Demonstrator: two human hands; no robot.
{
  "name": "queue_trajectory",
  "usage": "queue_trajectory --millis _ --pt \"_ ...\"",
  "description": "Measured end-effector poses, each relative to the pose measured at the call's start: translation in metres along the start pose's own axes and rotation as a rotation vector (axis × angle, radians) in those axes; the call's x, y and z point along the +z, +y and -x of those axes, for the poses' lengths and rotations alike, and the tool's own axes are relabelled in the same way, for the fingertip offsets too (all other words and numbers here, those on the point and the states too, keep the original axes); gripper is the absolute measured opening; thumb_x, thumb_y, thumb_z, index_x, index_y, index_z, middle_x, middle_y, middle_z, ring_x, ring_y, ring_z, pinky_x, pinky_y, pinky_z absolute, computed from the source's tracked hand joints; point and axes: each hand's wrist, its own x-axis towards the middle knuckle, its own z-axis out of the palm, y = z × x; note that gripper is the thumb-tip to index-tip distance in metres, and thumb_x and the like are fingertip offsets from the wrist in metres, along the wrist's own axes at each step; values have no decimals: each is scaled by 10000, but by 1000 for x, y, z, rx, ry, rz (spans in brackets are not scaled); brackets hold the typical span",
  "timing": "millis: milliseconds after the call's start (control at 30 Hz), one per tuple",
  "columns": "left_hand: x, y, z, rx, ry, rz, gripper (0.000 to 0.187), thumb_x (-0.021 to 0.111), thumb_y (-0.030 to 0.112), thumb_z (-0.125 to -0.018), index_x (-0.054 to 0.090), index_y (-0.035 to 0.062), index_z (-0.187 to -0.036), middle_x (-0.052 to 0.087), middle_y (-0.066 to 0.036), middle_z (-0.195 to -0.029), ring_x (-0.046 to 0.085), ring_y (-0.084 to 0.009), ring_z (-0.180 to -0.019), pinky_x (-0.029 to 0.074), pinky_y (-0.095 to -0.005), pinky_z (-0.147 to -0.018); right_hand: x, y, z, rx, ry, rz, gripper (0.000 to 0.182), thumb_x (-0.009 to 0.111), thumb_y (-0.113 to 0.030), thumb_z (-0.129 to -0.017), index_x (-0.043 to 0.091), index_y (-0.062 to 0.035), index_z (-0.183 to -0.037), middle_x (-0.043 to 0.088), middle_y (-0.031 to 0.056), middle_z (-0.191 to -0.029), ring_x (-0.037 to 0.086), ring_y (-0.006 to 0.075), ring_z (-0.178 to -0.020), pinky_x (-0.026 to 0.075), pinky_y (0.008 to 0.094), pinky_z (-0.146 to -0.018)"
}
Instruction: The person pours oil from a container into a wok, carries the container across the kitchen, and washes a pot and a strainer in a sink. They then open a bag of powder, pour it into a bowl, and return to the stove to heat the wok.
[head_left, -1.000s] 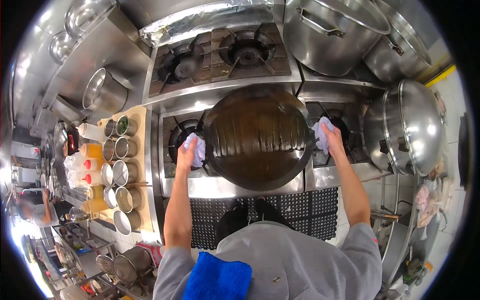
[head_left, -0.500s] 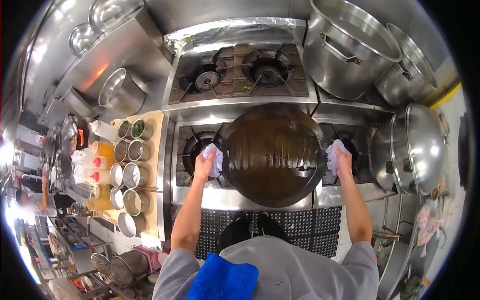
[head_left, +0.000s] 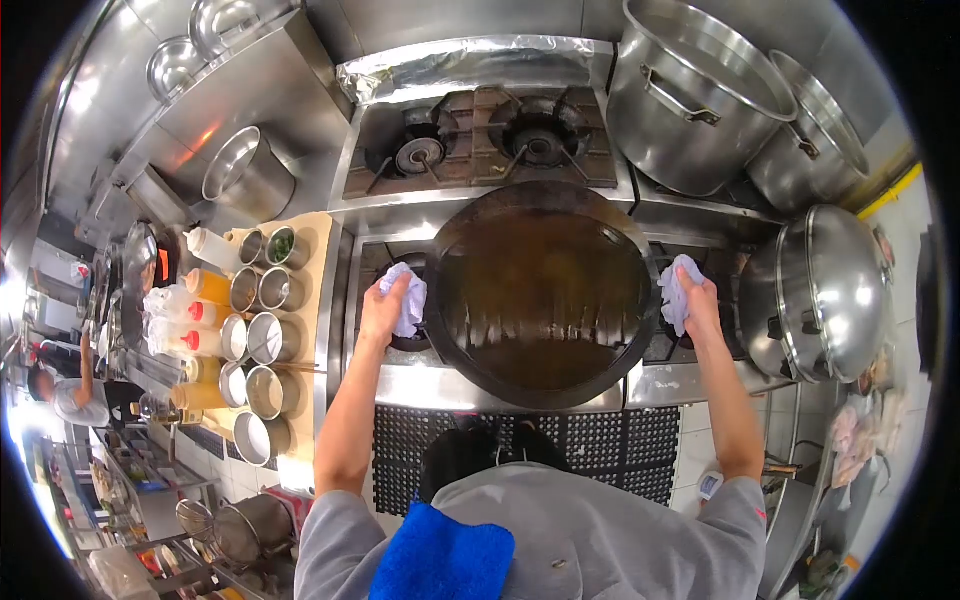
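Note:
A large dark wok (head_left: 545, 300) with a thin brownish liquid in it stands over the front of the steel stove (head_left: 400, 388). Left of the wok, my left hand (head_left: 384, 312) is closed on a pale lilac cloth (head_left: 409, 300), a small gap from the rim. On the other side my right hand (head_left: 703, 308) grips a second pale cloth (head_left: 676, 294), just off the wok's right rim. Neither cloth visibly touches the wok.
Two rear burners (head_left: 541, 148) lie behind the wok. Large steel pots (head_left: 665, 125) stand back right, domed lids (head_left: 845, 295) at right. Metal containers (head_left: 268, 392) and sauce bottles (head_left: 208, 286) fill the left side. Another person (head_left: 85, 400) is at far left.
Both hands with their cloths have moved outward, away from the wok's rim. The wok shows slightly higher and further left, and the liquid's surface has shifted.

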Motion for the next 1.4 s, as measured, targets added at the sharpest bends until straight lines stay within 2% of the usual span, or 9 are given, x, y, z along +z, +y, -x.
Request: queue_trajectory --millis 100,267,500,600,733,833,1067,1167,1400 --pt "-13 16 -2 -62 -44 51 335 610 261 -822 611 -29 -990 647 -66 -843 600 -124 -738 462 -260 -669 13 -19 7 -9 26 10 211 577 -213 -860 608 -6 -878 624 82 -738 560 166 -552 437 324 -429" --pt "-38 38 -17 -10 -38 91 328 617 254 -819 611 -33 -977 644 -63 -818 599 -125 -707 468 -264 -642 43 -43 12 -9 -37 0 223 584 -217 -854 598 4 -880 624 96 -747 571 175 -564 441 331 -432" --pt "-87 63 -72 38 -31 163 320 624 245 -813 604 -48 -940 639 -76 -800 601 -134 -678 476 -272 -590 105 -59 2 -50 58 -20 241 565 -224 -867 584 16 -890 604 92 -736 561 178 -566 434 308 -453" --pt "-108 92 -81 -4 -86 100 311 621 238 -817 603 -44 -947 641 -78 -799 602 -134 -672 474 -266 -579 134 -66 -4 -21 -15 -48 227 583 -199 -858 591 26 -888 620 115 -762 554 191 -539 424 334 -429" --pt "-130 106 -110 63 -21 149 307 612 221 -824 594 -53 -960 641 -81 -796 603 -141 -652 473 -265 -568 174 -71 -28 -54 46 -61 225 574 -198 -863 597 23 -897 620 111 -756 552 198 -537 429 327 -448" --pt "-147 105 -144 61 -42 195 356 624 235 -813 572 -80 -971 640 -96 -807 609 -154 -655 481 -276 -557 199 -80 -43 -44 -46 -10 218 581 -205 -858 584 6 -910 610 106 -766 570 198 -588 443 332 -474" --pt "-173 106 -219 83 -44 166 328 625 237 -803 592 -71 -913 639 -95 -766 607 -160 -624 476 -278 -535 257 -103 -79 10 -103 -22 242 567 -230 -863 579 10 -895 593 113 -727 547 203 -547 417 330 -427" --pt "-177 120 -233 88 -39 177 290 617 228 -806 611 -54 -870 638 -92 -742 604 -158 -612 472 -280 -531 283 -106 -101 -10 -39 -18 269 534 -246 -874 584 15 -832 543 116 -614 492 219 -442 383 343 -373" --pt "-182 125 -293 128 -13 147 284 603 207 -811 608 -63 -899 643 -98 -787 607 -160 -637 480 -291 -572 314 -102 -158 4 -88 -22 262 552 -234 -868 598 19 -817 559 124 -627 489 220 -442 391 358 -373"
